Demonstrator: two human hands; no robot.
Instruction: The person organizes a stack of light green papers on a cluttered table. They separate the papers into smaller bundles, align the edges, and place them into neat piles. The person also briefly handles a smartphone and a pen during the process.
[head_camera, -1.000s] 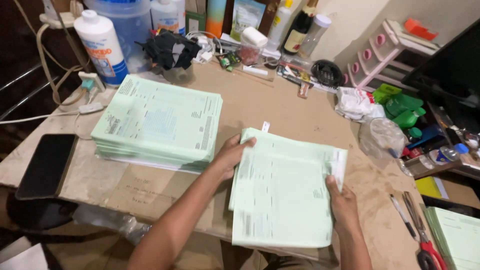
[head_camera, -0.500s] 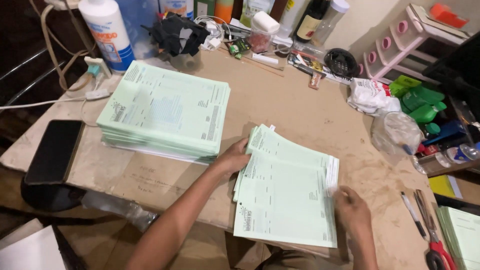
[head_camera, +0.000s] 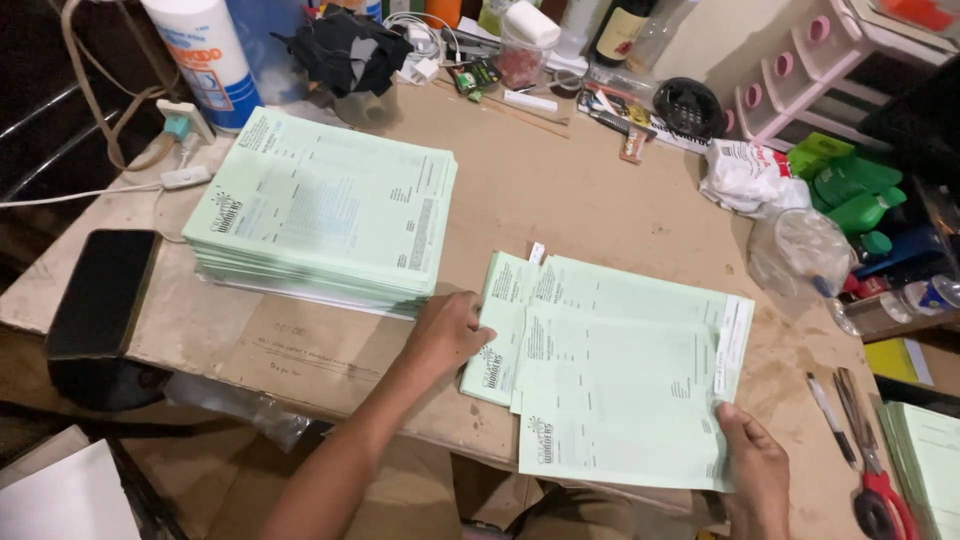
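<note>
A small fanned set of pale green printed sheets (head_camera: 615, 380) lies near the front edge of the brown table (head_camera: 590, 200). My left hand (head_camera: 447, 333) rests on the left edge of the set, fingers curled against the lowest sheet. My right hand (head_camera: 757, 470) pinches the bottom right corner of the top sheet, thumb on top. A thick stack of the same green sheets (head_camera: 325, 205) sits apart, to the left and further back.
A black phone (head_camera: 103, 290) lies at the left edge. Red-handled scissors (head_camera: 880, 490) and a pen (head_camera: 826, 405) lie at the right. Bottles, cables, a white tub (head_camera: 205, 55), green bottles (head_camera: 850, 195) and a crumpled plastic bag (head_camera: 800, 250) crowd the back and right.
The small set has been fanned out into offset sheets. My left hand slid down its left edge; my right hand stayed at the bottom right corner.
</note>
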